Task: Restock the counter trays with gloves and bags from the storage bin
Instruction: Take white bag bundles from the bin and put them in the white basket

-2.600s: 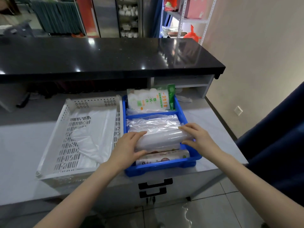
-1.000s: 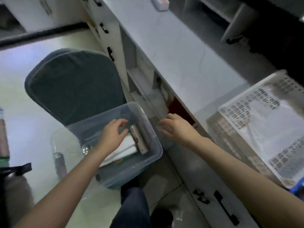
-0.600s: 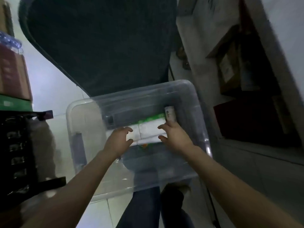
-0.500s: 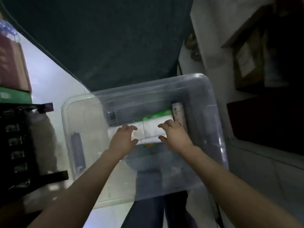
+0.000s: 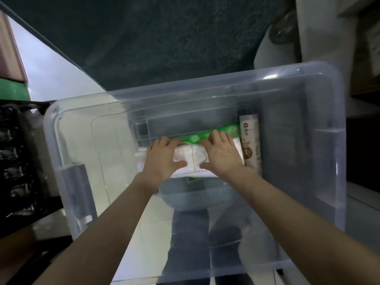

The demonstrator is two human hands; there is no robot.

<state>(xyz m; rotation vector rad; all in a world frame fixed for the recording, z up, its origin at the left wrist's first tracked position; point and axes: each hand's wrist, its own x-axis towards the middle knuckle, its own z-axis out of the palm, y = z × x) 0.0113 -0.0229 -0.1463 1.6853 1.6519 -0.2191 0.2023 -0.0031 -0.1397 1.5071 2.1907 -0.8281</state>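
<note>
A clear plastic storage bin [image 5: 320, 140] fills the view, resting on my lap. Inside lies a white pack of gloves with a green top strip [image 5: 193, 156]. My left hand [image 5: 162, 159] grips its left half and my right hand [image 5: 223, 156] grips its right half, fingers over the far edge and thumbs on the near side. A white and brown roll of bags [image 5: 250, 145] lies just right of the pack, along the bin floor. The counter trays are out of view.
A dark teal chair back [image 5: 164, 38] rises behind the bin. A black rack [image 5: 18, 161] stands at the left, cabinet shelves [image 5: 362, 58] at the right. Pale floor tiles [image 5: 51, 64] show at the upper left.
I turned from the counter trays down to the bin. Both hands went into it and closed on the glove pack. The bin now looks nearer and larger.
</note>
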